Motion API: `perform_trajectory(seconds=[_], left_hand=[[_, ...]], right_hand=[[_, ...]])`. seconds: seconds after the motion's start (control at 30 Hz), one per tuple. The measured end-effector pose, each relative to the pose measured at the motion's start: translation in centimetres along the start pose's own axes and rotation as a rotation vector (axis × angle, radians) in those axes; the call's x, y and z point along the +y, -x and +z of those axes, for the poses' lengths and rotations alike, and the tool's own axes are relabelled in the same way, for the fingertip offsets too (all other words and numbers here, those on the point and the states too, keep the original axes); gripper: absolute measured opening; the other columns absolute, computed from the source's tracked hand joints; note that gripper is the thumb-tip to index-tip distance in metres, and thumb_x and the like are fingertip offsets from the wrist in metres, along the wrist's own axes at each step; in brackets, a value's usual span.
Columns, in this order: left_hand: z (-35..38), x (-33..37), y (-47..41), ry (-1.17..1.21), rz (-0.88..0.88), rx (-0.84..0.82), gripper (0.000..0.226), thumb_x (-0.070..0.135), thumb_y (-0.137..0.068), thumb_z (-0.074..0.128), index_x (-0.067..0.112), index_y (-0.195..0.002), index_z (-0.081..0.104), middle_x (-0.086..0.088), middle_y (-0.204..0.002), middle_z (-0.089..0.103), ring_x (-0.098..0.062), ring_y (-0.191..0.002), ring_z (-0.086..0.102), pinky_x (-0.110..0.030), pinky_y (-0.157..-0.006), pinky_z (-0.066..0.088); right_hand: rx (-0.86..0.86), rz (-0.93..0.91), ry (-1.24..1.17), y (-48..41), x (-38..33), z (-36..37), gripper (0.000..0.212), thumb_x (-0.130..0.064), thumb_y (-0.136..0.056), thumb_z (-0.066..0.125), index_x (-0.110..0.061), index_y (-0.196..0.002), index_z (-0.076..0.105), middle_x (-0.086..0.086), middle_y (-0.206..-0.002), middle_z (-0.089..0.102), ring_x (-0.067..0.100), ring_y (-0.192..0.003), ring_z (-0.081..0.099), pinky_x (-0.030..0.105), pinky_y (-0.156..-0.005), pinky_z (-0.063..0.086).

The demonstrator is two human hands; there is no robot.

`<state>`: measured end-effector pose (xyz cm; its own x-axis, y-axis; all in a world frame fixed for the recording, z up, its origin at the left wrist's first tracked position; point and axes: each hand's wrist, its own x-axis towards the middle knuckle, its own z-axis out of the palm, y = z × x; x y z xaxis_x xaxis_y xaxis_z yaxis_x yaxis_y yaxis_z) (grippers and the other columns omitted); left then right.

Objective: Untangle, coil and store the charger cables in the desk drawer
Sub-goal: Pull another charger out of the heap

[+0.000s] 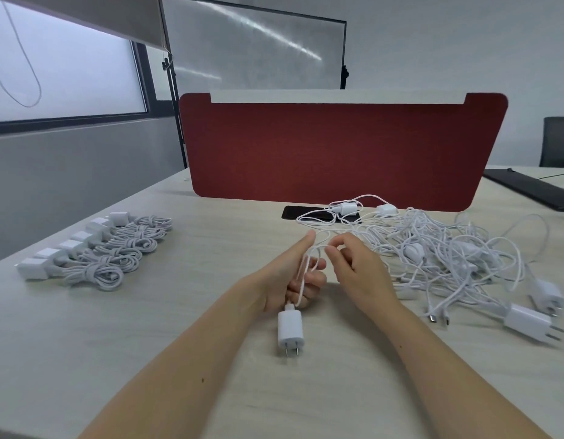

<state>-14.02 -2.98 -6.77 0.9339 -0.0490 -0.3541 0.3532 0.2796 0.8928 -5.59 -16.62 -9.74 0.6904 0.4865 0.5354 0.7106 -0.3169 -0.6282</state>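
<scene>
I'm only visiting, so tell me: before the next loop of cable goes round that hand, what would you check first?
1. Left hand holds the cable: ok, its fingers curl round it.
2. Right hand has the free run: ok, it pinches it near the left fingertips.
3. Plug out of the way: ok, it sits below the left hand.
4. Far end free of the tangled pile: cannot tell, the cable leads off toward it.
5. Drawer ready: cannot tell, it is not in view.
</scene>
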Motion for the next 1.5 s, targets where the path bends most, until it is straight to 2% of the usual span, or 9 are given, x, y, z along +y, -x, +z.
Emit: perform_trajectory(seconds=[0.2,0.33,0.67,0.93,1.1,1.2,1.3,1.4,1.5], left_hand=[[-0.2,-0.1,0.1,-0.182,0.119,0.119,0.041,0.051,-0.101,0.043,0.024,-0.071,0.036,0.010,-0.050,0.018,-0.005,-0.039,0.014,-0.013,-0.035,0.013],[0.1,-0.3,0.7,-0.250,0.153,0.128,0.045,0.050,-0.102,0.041,0.024,-0.066,0.034,0.008,-0.050,0.020,-0.006,-0.041,0.014,-0.014,-0.036,0.014],[0.6,-0.8,0.9,-0.398,0.254,0.151,0.046,0.048,-0.104,0.037,0.019,-0.069,0.045,0.006,-0.049,0.028,-0.010,-0.043,0.027,-0.017,-0.041,0.027],[0.6,-1.1,1.0,-0.414,0.352,0.169,0.043,0.044,-0.106,0.033,0.014,-0.082,0.052,0.006,-0.050,0.028,-0.014,-0.045,0.035,-0.023,-0.046,0.037],[0.4,-1.4,-0.2,-0.433,0.459,0.366,0.045,0.042,-0.106,0.031,0.006,-0.099,0.057,0.003,-0.050,0.043,-0.014,-0.043,0.047,-0.030,-0.051,0.045],[0.3,-1.5,-0.7,-0.263,0.482,0.434,0.042,0.038,-0.107,0.032,0.008,-0.104,0.062,-0.010,-0.075,0.058,-0.020,-0.053,0.059,-0.035,-0.051,0.056],[-0.3,-0.9,-0.9,0.041,0.487,0.454,0.045,0.038,-0.108,0.030,0.012,-0.104,0.066,-0.013,-0.094,0.068,-0.026,-0.077,0.069,-0.039,-0.071,0.061],[-1.1,-0.3,-1.0,0.383,0.475,0.454,0.048,0.038,-0.108,0.026,0.008,-0.096,0.061,-0.008,-0.078,0.073,-0.021,-0.074,0.072,-0.033,-0.069,0.059],[-1.6,0.1,-0.9,0.605,0.467,0.518,0.046,0.041,-0.108,0.027,0.011,-0.081,0.049,-0.001,-0.046,0.051,-0.015,-0.042,0.057,-0.032,-0.057,0.057]], right_hand=[[-0.066,-0.003,-0.044,0.3,-0.6,0.4,0.004,-0.025,-0.103,0.041,-0.029,-0.102,0.042,0.004,-0.069,0.057,0.022,-0.061,0.051,0.044,-0.062,0.045],[-0.029,-0.041,-0.061,0.6,-1.4,0.7,0.004,-0.021,-0.103,0.041,-0.025,-0.101,0.041,-0.006,-0.065,0.051,0.013,-0.054,0.045,0.037,-0.056,0.037],[-0.023,-0.025,-0.210,0.7,-1.5,0.8,0.016,-0.014,-0.102,0.043,-0.028,-0.094,0.042,-0.013,-0.065,0.063,0.013,-0.063,0.059,0.048,-0.067,0.049],[0.146,-0.007,-0.365,0.7,-2.8,0.8,0.026,0.000,-0.093,0.057,-0.023,-0.082,0.058,-0.009,-0.076,0.061,0.008,-0.061,0.058,0.020,-0.058,0.046],[0.093,-0.026,-0.265,0.7,-2.4,0.6,0.037,0.000,-0.091,0.058,-0.034,-0.100,0.068,-0.009,-0.098,0.059,0.014,-0.076,0.058,0.025,-0.070,0.047],[0.031,-0.049,-0.148,0.6,-2.2,1.0,0.040,0.000,-0.093,0.055,-0.028,-0.118,0.071,-0.015,-0.105,0.057,0.007,-0.086,0.058,0.025,-0.076,0.049],[0.026,-0.050,-0.017,0.7,-1.9,1.5,0.029,-0.007,-0.092,0.061,-0.023,-0.113,0.074,-0.008,-0.105,0.066,0.009,-0.086,0.059,0.031,-0.080,0.051],[-0.060,-0.007,0.053,0.9,-1.7,1.7,0.022,-0.015,-0.092,0.063,-0.023,-0.108,0.076,-0.006,-0.102,0.072,0.012,-0.089,0.063,0.034,-0.085,0.051],[-0.137,0.033,0.062,0.9,-1.7,1.5,0.020,-0.019,-0.094,0.063,-0.025,-0.106,0.077,-0.008,-0.103,0.073,0.010,-0.093,0.063,0.030,-0.085,0.050]])
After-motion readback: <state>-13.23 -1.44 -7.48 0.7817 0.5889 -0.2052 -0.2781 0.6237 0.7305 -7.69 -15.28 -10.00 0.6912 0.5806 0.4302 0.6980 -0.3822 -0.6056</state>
